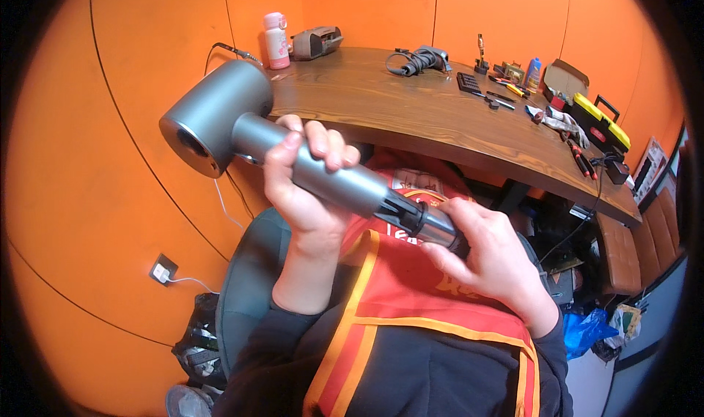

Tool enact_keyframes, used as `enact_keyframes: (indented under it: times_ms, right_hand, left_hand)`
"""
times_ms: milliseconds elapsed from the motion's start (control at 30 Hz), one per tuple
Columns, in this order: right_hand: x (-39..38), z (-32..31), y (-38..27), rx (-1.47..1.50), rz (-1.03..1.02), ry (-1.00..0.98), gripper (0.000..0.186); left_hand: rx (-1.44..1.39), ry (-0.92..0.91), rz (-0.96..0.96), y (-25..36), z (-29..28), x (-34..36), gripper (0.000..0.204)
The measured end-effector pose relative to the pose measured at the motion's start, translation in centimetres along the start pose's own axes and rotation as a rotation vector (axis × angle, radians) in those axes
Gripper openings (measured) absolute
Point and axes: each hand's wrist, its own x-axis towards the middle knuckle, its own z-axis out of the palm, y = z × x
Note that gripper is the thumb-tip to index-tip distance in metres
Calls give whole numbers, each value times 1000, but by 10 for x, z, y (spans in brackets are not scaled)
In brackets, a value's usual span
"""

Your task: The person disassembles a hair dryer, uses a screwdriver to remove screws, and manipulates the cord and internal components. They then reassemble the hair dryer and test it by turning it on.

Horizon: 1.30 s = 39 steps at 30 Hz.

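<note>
A grey metallic hair dryer [214,116] is held diagonally over my lap, its head at upper left. My left hand [308,182] wraps round the handle [337,184] just below the head, fingers over the top. At the handle's lower end a black slotted inner part [396,210] shows between the main tube and a short grey end piece [435,226]. My right hand [488,263] grips that end piece, thumb underneath and index finger on top. A red apron with yellow edging [418,285] lies behind both hands.
The wooden table [345,87] beyond holds a pink bottle [277,42], coiled cord [418,64], small tools [506,87] and a yellow-black toolbox [598,120]. An orange wall with a plugged-in socket [163,269] is at left, bags [583,333] at lower right.
</note>
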Motion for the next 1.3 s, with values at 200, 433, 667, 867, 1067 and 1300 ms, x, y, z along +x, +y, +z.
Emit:
enact_keyframes:
  times_ms: [200, 433, 667, 867, 1067, 1300]
  right_hand:
    - [-3, 10, 4, 123, -79, 47, 36]
    - [-3, 16, 16, 483, 116, 75, 62]
    - [5, 25, 36, 500, 130, 143, 65]
    - [3, 28, 45, 513, 192, 107, 62]
    - [11, 26, 63, 569, 326, 114, 63]
    - [6, -1, 65, 460, 247, 64, 65]
  left_hand:
    - [53, -121, -76, -32, 14, -27, 19]
    - [172, -88, -53, -48, 8, -37, 20]
    - [195, -104, -127, -60, -5, -33, 32]
    - [211, -143, -175, -68, -17, -32, 33]
    - [219, -171, -323, -71, -26, -29, 30]
    - [186, -120, -814, -58, -45, -19, 34]
